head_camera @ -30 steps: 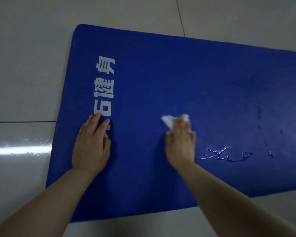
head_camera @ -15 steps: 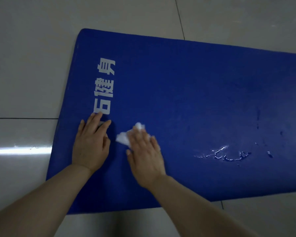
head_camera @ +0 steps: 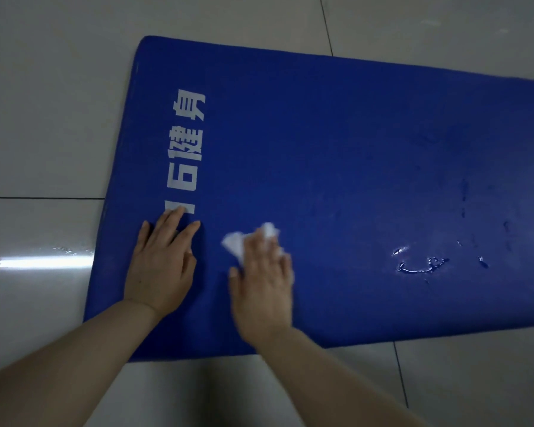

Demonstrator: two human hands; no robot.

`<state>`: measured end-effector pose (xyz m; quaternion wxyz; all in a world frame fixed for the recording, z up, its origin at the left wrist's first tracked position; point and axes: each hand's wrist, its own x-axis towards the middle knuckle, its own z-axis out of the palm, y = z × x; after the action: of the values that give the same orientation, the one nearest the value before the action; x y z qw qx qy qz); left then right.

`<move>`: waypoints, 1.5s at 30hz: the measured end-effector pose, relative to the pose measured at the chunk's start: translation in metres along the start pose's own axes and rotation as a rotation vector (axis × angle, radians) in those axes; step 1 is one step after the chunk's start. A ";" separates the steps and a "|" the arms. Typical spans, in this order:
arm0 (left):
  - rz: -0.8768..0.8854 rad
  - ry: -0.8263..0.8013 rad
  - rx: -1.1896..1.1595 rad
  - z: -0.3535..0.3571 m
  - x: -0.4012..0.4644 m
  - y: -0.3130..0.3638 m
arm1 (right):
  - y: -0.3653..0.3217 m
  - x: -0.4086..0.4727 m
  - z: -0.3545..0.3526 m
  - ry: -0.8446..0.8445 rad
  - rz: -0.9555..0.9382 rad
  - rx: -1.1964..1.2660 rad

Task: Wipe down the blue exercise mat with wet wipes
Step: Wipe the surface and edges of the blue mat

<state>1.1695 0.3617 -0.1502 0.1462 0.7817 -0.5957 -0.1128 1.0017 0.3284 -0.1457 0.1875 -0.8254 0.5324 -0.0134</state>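
pressing crumpled white wipe flat on matte blue mat; fingers straight.

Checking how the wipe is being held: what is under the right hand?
A crumpled white wet wipe pokes out past the right hand's fingers onto the blue mat. The rest of the wipe is covered.
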 end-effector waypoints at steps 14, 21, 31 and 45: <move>0.002 0.004 -0.013 -0.001 0.000 0.001 | 0.109 0.002 -0.041 0.138 0.545 0.008; 0.001 0.004 -0.016 -0.001 0.000 -0.001 | -0.019 -0.030 0.008 0.039 -0.048 -0.025; -0.009 0.012 -0.046 -0.001 -0.001 -0.002 | 0.064 -0.029 -0.022 0.104 0.219 0.036; -0.002 0.007 -0.034 -0.002 0.000 -0.002 | -0.053 -0.063 0.012 -0.022 -0.096 -0.009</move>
<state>1.1722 0.3619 -0.1491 0.1615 0.7801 -0.5924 -0.1204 1.0228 0.4070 -0.1284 0.1886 -0.8509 0.4901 -0.0109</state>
